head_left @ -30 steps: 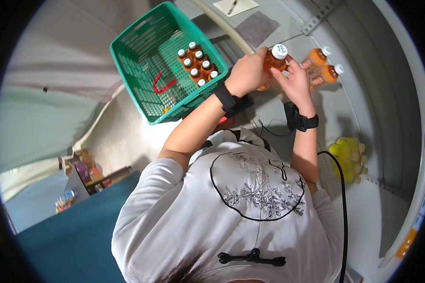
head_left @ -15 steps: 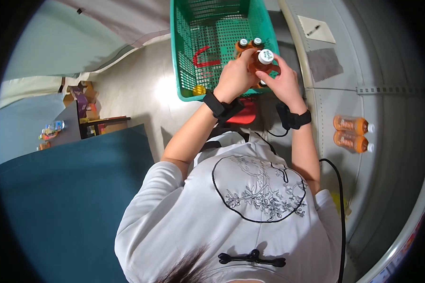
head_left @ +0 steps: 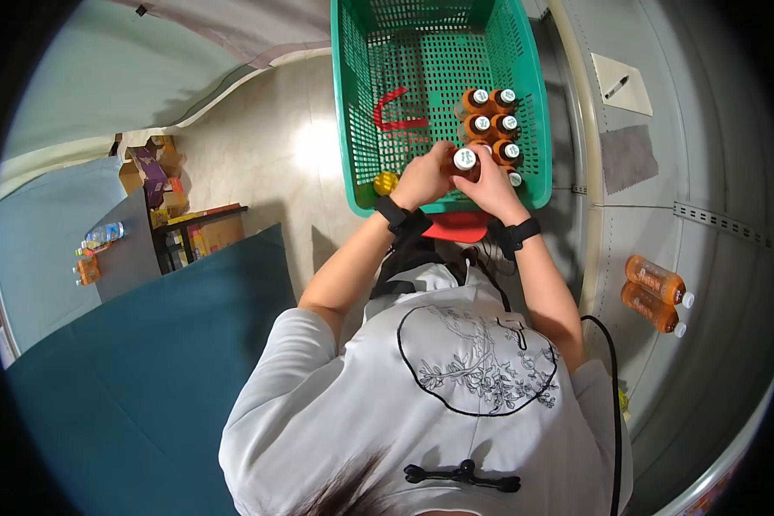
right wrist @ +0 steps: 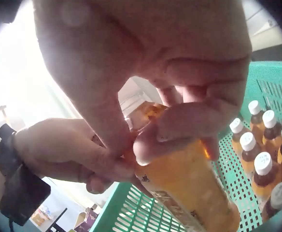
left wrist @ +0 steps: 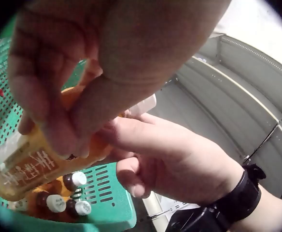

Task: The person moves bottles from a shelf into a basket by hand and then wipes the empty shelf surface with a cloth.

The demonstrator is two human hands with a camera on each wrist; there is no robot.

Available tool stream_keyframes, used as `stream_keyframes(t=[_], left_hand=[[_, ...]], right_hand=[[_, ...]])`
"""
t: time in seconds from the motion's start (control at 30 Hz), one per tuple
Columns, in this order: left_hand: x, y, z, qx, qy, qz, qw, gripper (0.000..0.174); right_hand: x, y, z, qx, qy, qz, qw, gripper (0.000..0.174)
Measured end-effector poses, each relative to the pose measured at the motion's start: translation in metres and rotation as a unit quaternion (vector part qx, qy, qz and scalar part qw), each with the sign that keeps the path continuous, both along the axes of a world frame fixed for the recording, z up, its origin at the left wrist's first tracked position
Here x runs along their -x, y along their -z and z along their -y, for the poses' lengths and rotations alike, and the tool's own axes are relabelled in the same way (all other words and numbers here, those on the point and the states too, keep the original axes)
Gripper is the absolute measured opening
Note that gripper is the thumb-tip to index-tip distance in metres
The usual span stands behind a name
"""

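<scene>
Both hands hold one orange drink bottle with a white cap, over the near end of a green plastic basket. My left hand grips the bottle from the left, thumb and fingers around its upper body in the left wrist view. From the other side, my right hand pinches it near the neck, as the right wrist view shows. The held bottle tilts there, its base toward the basket. Several similar capped bottles stand in rows along the basket's right side, just beyond the right hand.
Inside the basket are a red strip and a yellow object. To the right, a grey shelf carries two more orange bottles, paper with a pen and a grey cloth. A red surface shows below the basket.
The view has turned from the shelf toward the basket. Both hands have carried the bottle leftward from beside the shelf bottles and lowered it over the basket's near end.
</scene>
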State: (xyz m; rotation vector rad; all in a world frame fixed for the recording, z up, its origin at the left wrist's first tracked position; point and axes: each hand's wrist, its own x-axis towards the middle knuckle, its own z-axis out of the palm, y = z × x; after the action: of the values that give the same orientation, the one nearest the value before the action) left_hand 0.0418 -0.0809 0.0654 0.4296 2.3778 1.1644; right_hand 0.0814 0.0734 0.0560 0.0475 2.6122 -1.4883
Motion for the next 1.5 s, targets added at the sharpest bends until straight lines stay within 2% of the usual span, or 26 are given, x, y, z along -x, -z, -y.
stream_keyframes(t=[0.07,0.13,0.23,0.27,0.43,0.5,0.57,0.63,0.73,0.77,0.83,0.87,0.9,0.97,1.0,1.07,1.13,1.2,1.37,1.43,1.5], left_hand=[[0.008,0.016,0.001,-0.002,0.034,0.018,0.999,0.057],[0.017,0.031,0.005,-0.029,0.075,0.027,0.996,0.056],[0.03,0.048,0.008,-0.007,0.124,0.082,0.989,0.055],[0.031,0.058,0.008,-0.008,0.141,0.044,0.989,0.055],[0.033,0.106,0.003,-0.008,0.188,0.077,0.979,0.057],[0.03,0.126,0.003,-0.016,0.2,0.109,0.973,0.055],[0.03,0.14,0.003,-0.035,0.209,0.147,0.966,0.055],[0.037,0.131,-0.001,0.004,0.213,0.235,0.948,0.056],[0.04,0.156,-0.007,0.002,0.213,0.284,0.935,0.057],[0.041,0.166,-0.01,0.004,0.215,0.288,0.933,0.057],[0.044,0.167,-0.013,0.002,0.265,0.168,0.949,0.057],[0.048,0.169,-0.016,0.03,0.258,0.257,0.931,0.061],[0.051,0.167,-0.016,0.031,0.26,0.262,0.929,0.061],[0.053,0.17,-0.015,0.027,0.234,0.351,0.906,0.063],[0.047,0.189,-0.011,0.0,0.248,0.285,0.926,0.064],[0.046,0.207,-0.008,0.004,0.267,0.257,0.929,0.064],[0.047,0.204,-0.01,0.006,0.285,0.224,0.932,0.063],[0.046,0.196,-0.011,-0.006,0.236,0.298,0.925,0.064],[0.047,0.184,-0.011,0.015,0.239,0.323,0.916,0.065],[0.051,0.158,-0.017,0.039,0.184,0.362,0.913,0.063],[0.049,0.157,-0.018,0.041,0.199,0.321,0.925,0.049]], right_hand=[[0.002,0.01,0.002,-0.005,0.009,0.067,0.998,0.051],[0.002,0.02,0.004,-0.02,0.009,0.068,0.997,0.052],[0.005,0.029,0.01,-0.068,0.005,0.094,0.993,0.054],[0.006,0.03,0.013,-0.081,0.011,0.133,0.988,0.052],[0.006,0.059,0.014,-0.111,0.002,0.243,0.964,0.054],[0.005,0.068,0.014,-0.109,-0.01,0.243,0.964,0.054],[0.008,0.062,0.016,-0.161,-0.029,0.274,0.948,0.054],[0.01,0.074,0.016,-0.166,-0.045,0.295,0.94,0.054],[0.012,0.085,0.013,-0.189,-0.052,0.313,0.929,0.048],[0.012,0.09,0.012,-0.187,-0.05,0.316,0.929,0.048],[0.012,0.099,0.01,-0.208,-0.077,0.339,0.914,0.047],[0.012,0.103,0.01,-0.205,-0.076,0.344,0.913,0.047],[0.013,0.105,0.01,-0.214,-0.09,0.34,0.911,0.047],[0.012,0.112,0.012,-0.219,-0.103,0.34,0.909,0.046],[0.012,0.118,0.013,-0.231,-0.107,0.345,0.903,0.046],[0.013,0.119,0.015,-0.25,-0.106,0.36,0.893,0.044],[0.011,0.123,0.014,-0.241,-0.098,0.359,0.897,0.045],[0.009,0.12,0.012,-0.234,-0.089,0.353,0.901,0.045],[0.007,0.105,0.008,-0.268,-0.077,0.308,0.91,0.029],[-0.001,0.094,0.0,-0.245,-0.01,0.234,0.941,0.023],[0.001,0.069,-0.011,-0.202,0.043,0.219,0.954,0.022]])
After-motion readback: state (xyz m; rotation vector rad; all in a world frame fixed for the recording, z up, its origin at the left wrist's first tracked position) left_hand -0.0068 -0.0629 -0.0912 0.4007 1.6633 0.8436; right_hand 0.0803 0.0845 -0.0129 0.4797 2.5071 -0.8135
